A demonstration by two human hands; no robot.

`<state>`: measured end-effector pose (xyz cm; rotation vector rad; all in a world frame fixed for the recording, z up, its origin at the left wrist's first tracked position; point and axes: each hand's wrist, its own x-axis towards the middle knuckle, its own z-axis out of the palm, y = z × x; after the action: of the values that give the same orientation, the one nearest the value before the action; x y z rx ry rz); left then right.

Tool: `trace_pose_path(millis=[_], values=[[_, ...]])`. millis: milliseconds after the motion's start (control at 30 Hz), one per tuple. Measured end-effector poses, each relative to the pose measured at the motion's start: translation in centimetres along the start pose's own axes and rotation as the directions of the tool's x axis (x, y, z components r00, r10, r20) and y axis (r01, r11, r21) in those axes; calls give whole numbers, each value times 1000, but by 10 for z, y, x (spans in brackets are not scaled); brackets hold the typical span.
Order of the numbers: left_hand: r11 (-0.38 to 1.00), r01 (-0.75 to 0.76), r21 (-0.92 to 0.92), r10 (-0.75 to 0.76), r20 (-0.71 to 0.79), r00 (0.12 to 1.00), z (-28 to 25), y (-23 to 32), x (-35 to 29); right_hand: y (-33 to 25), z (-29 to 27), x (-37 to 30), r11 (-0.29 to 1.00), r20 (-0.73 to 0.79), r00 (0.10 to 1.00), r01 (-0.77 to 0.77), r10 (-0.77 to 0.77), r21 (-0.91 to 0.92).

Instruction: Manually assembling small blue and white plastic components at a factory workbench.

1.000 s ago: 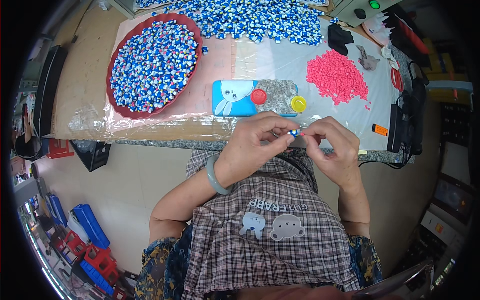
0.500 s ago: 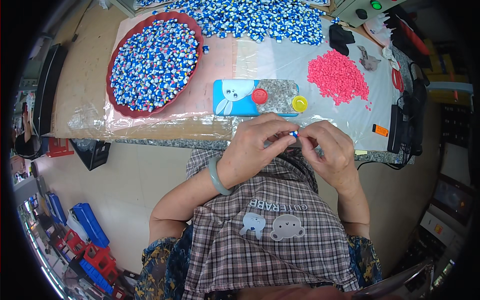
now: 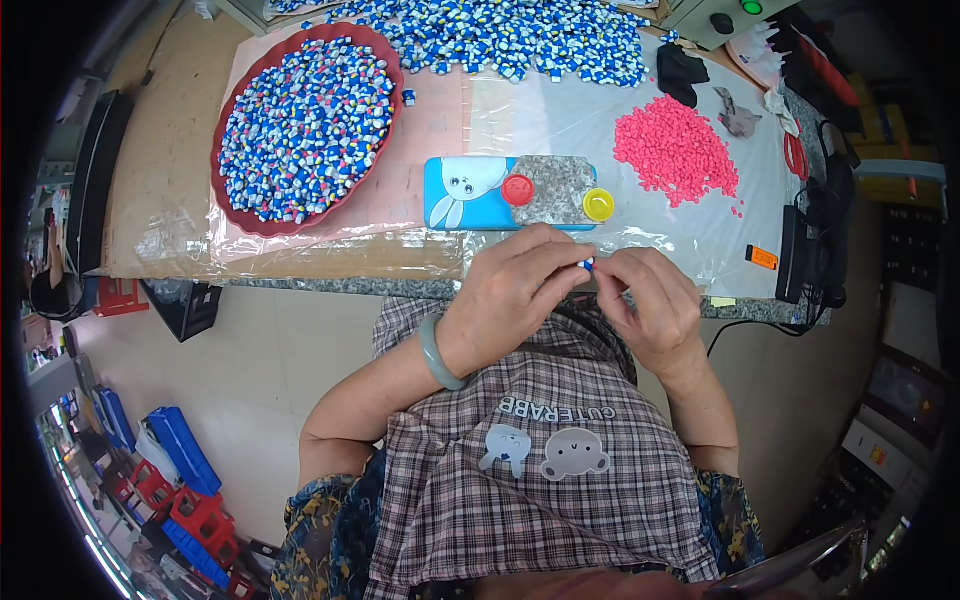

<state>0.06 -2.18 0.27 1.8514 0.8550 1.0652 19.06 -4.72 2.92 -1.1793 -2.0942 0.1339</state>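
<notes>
A tiny blue-and-white figure piece is pinched between the thumb and forefinger of my left hand, which has a pale bangle at its wrist. Against the piece's right side press the closed fingertips of my right hand; anything else between them is too small to make out. Just beyond my hands lie a blue case with a rabbit picture and a speckled grey slab, with a red round cap and a yellow round cap on it.
Many similar pieces fill a red scalloped tray at the left. More form a loose pile at the back. Small pink parts lie heaped at the right, near a black cloth. A power strip stands by the table's right edge.
The small piece has turned slightly between my fingers, showing more blue on its near side. My right fingertips have shifted a little toward the left hand.
</notes>
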Motion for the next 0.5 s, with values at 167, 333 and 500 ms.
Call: trace_pose_path(millis=[167, 333, 500], values=[[985, -135, 105, 138, -25, 990, 3, 1, 1, 1, 3, -6, 975, 44, 987, -159, 154, 152], [975, -162, 151, 166, -16, 986, 4, 0, -2, 3, 8, -10, 910, 91, 951, -309, 295, 275], [997, -61, 44, 62, -14, 998, 2, -1, -1, 5, 11, -10, 968, -11, 986, -160, 165, 195]])
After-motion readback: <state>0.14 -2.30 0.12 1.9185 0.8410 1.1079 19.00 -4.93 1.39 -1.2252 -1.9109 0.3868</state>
